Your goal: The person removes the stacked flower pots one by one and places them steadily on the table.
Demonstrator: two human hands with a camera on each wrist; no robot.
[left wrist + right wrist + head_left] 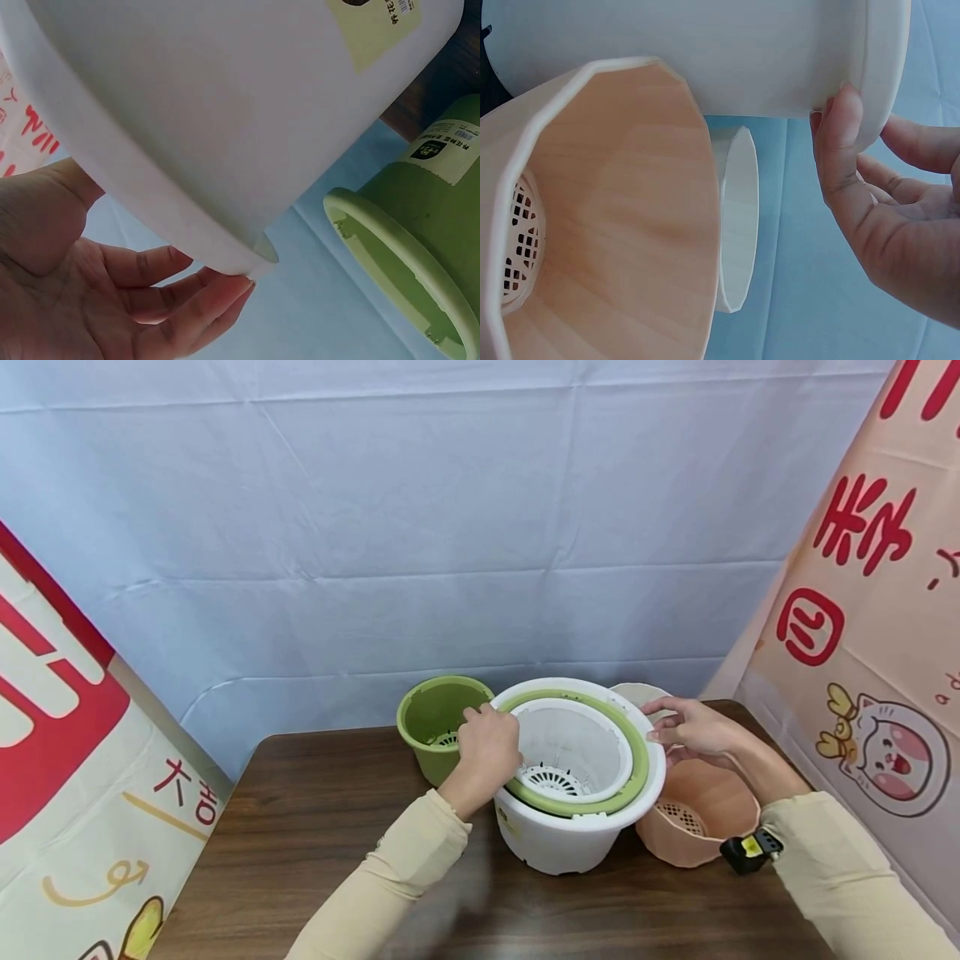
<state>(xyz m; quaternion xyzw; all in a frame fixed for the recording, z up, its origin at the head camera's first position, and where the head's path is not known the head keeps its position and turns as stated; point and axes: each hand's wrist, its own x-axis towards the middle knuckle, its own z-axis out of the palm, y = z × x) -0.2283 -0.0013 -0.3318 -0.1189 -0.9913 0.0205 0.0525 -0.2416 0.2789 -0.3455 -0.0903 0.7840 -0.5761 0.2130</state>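
A large white flowerpot (558, 850) has a green pot (640, 760) and a smaller white pot (536, 735) with a slotted bottom nested inside it. My left hand (487, 745) grips the big pot's rim on the left. In the left wrist view, fingertips (217, 289) curl against the rim's outside while the thumb is hidden behind the pot. Opposite, my right hand (693, 727) pinches the rim, with thumb and fingers on either side of it in the right wrist view. The big pot is tilted so that its mouth faces me.
Left of the stack stands a green pot (429, 760). On the right is a peach faceted pot (675, 847) with a grid bottom, and behind it a white pot (637, 693). All are near the brown table's (315, 827) back edge, before a pale cloth backdrop (375, 527).
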